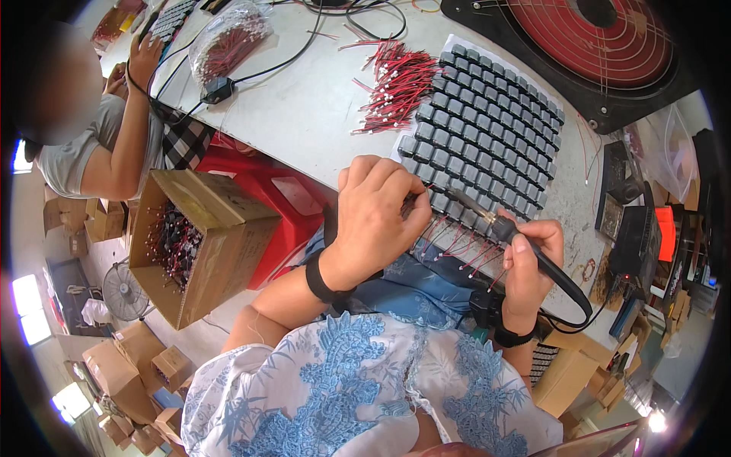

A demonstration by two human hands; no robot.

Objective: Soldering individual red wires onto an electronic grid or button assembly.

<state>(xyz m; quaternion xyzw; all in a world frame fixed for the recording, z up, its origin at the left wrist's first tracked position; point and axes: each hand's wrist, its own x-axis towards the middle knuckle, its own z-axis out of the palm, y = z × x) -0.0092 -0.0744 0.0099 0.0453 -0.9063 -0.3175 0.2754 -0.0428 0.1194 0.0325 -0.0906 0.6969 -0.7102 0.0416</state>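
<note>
My right hand (531, 263) grips a soldering iron (500, 227) like a pen, its tip pointing up and left over the grid. The near rows of small grey-black square modules (487, 126) lie under the tip, packed on a white sheet. Left of the iron, my left hand (378, 209) is closed in a pinch at the grid's near left edge; what its fingertips hold is hidden. Short red wires with white connectors (459, 247) stick out from the modules along the near edge. Beyond my left hand lies a heap of red and black wires (397, 87).
A black-framed fan with a red centre (594, 46) lies at the far right. A clear bag of wires (228, 46) and a cable switch (218, 90) are at the far left. Beside the table, a cardboard box of wired parts (202, 244) rests by a red stool (285, 206). Another person (99, 152) works at left.
</note>
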